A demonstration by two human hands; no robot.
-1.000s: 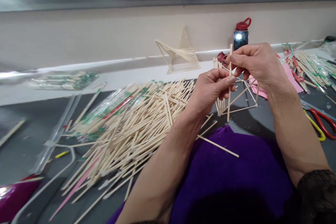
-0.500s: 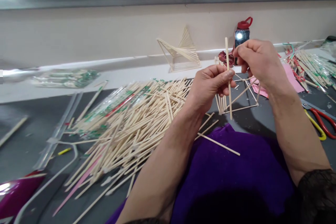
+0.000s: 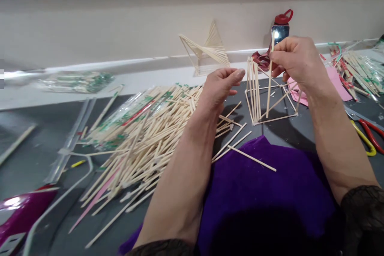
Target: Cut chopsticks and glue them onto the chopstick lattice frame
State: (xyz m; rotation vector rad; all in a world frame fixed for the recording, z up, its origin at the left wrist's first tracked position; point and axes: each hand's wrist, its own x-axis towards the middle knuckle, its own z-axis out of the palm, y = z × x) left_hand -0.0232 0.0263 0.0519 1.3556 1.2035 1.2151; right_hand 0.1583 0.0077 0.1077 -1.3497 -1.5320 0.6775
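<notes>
My right hand [image 3: 292, 62] pinches a wooden chopstick [image 3: 269, 88] near its upper part and holds it almost upright. The chopstick's lower end is close to a frame of chopsticks [image 3: 277, 119] on the table; whether they touch I cannot tell. My left hand [image 3: 223, 86] is to the left of this frame, thumb and fingers drawn together with nothing visible in them. A large pile of loose chopsticks [image 3: 144, 148] spreads to the left, partly behind my left forearm. Against the wall stands a twisted chopstick structure [image 3: 207, 50].
A purple cloth [image 3: 255, 192] covers the near edge. Scissors [image 3: 367, 132] and pink paper [image 3: 337, 84] lie right, near wrapped chopsticks [image 3: 360, 72]. A phone [image 3: 280, 34] leans on a red-capped bottle [image 3: 283, 18]. Far left are a shiny magenta object [image 3: 28, 212] and a white cord [image 3: 63, 200].
My left hand has let go of the chopstick and moved left. My right hand has taken the chopstick and now holds it over the frame. The view has tilted slightly down.
</notes>
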